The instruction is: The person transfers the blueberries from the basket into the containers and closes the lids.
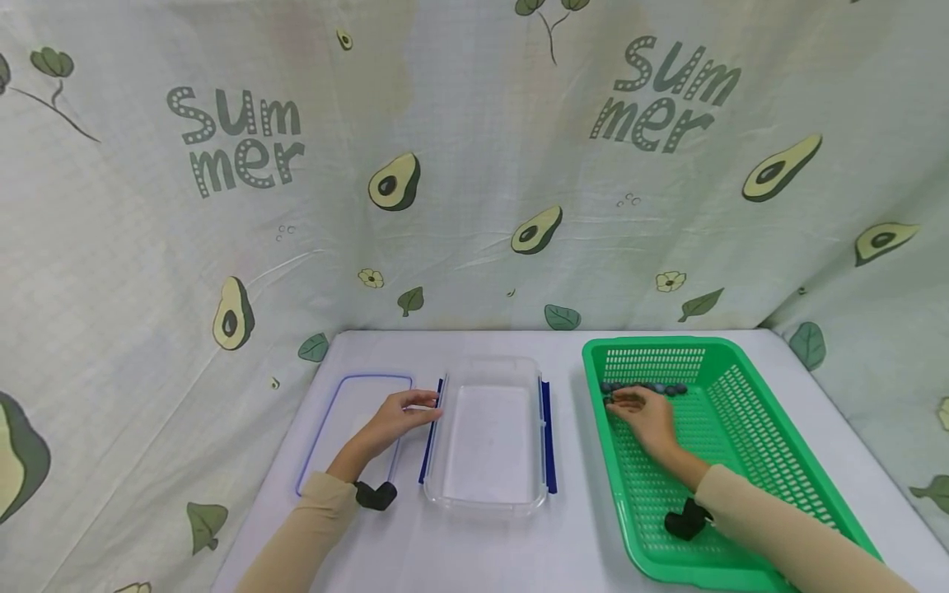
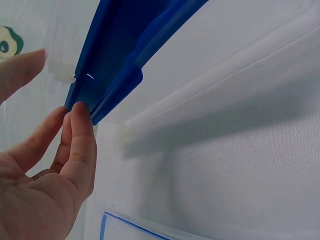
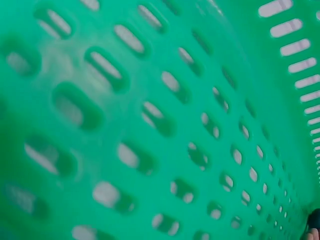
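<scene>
Dark small berries [image 1: 652, 389], a short row I can't count exactly, lie at the far end of one green basket [image 1: 749, 461]; I judge them light, soft, bruisable, best pinched singly. My right hand [image 1: 647, 416] rests by them, fingers loosely curved. My left hand [image 1: 396, 420], fingers straight, touches the blue clasp [image 2: 107, 75] of one clear container [image 1: 493, 441], beside one lid [image 1: 348, 412].

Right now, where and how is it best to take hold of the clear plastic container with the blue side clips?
Probably grip the clear plastic container by its two long walls, one hand from each side, just under the rim. The blue side clips hang open there, so fingers should go below them. The left hand already touches the left clip.
</scene>
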`<state>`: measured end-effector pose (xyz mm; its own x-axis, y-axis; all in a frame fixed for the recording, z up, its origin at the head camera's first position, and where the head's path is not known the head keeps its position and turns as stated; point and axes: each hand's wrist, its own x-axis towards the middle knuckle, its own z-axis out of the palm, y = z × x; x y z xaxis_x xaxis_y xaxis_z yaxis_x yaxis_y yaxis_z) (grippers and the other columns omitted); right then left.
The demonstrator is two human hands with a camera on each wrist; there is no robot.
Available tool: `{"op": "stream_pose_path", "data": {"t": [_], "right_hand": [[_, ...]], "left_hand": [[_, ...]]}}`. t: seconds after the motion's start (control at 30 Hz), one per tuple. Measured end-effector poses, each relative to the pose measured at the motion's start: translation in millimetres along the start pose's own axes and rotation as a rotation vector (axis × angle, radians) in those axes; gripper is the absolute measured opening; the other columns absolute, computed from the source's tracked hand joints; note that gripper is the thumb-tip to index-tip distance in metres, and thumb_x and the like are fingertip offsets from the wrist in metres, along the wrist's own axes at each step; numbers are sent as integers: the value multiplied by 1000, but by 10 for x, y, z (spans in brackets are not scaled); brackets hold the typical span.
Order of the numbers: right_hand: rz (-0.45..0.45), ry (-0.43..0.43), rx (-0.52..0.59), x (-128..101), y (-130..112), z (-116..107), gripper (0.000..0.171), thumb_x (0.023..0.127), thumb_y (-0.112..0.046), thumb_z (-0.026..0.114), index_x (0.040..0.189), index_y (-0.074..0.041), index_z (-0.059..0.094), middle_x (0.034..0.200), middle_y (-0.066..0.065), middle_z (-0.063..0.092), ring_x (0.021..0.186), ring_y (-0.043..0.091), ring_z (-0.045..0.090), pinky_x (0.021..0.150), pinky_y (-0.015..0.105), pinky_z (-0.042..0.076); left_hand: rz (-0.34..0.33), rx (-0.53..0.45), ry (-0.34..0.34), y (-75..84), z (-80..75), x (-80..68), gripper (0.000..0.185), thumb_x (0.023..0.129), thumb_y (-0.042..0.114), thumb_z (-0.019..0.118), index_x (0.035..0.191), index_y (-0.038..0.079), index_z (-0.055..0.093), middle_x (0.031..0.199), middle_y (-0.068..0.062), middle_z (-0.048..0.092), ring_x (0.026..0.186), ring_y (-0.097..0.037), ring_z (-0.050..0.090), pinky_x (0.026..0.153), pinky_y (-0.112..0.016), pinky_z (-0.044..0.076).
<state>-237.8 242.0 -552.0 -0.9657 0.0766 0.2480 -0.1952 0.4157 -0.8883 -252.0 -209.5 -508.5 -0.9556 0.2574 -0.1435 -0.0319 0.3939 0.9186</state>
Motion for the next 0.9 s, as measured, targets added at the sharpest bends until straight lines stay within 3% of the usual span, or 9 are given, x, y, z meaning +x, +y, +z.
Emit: {"op": "stream_pose_path", "data": {"t": [0.4,0.7,0.9], "right_hand": [[-5,50,0,-13,-2,83,25,83,5,77,106,13,68,100,27,69,82,14,68,70,13,55],[-21,100,-71,12,61,142,24,81,8,78,103,10,69,95,23,71,84,36,70,66,9,52],[-38,126,-66,13,73,167,23,80,10,78,100,11,69,93,24,70,80,32,69,64,9,52]], "left_hand": [[-10,-26,-36,24,-2,-16,53,89,32,78,132,5,62,122,-11,66,106,-26,66,95,-41,54],[-8,-4,-45,25,-9,-18,54,89,35,77,132,6,63,122,-12,66,108,-24,65,93,-40,56],[-10,-12,-42,14,0,-17,53,90,34,76,132,6,62,123,-13,66,108,-25,65,93,-41,56]]}}
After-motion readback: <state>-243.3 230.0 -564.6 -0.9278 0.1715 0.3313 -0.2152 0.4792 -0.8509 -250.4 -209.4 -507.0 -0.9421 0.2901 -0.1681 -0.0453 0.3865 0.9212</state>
